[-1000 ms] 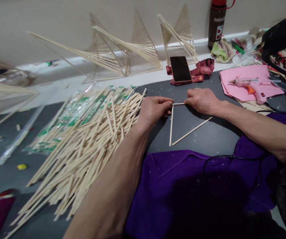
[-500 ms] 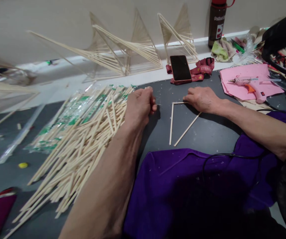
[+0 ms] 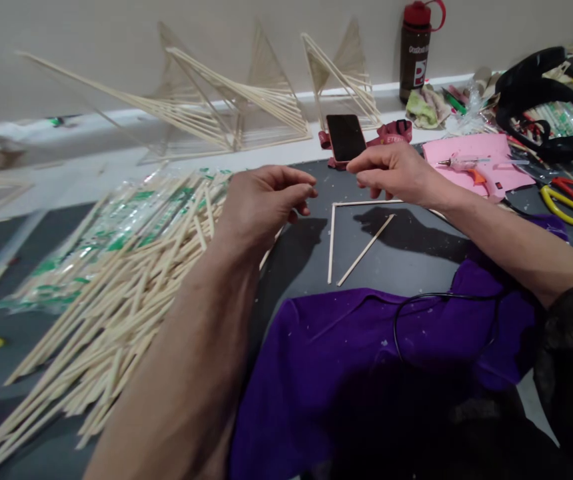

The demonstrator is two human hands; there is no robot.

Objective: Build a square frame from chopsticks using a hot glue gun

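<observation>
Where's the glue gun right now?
In the head view, the glue gun is on the right side, lying on the pink sheet, to the right of the right hand.

A pale, slim lengthwise stick (image 3: 331,243) and a similar crosswise stick (image 3: 366,202) lie flat on the grey worktop (image 3: 301,267), meeting in a corner. A slanting stick (image 3: 366,251) rests within that corner, its near end just beside the lengthwise one's.
</observation>
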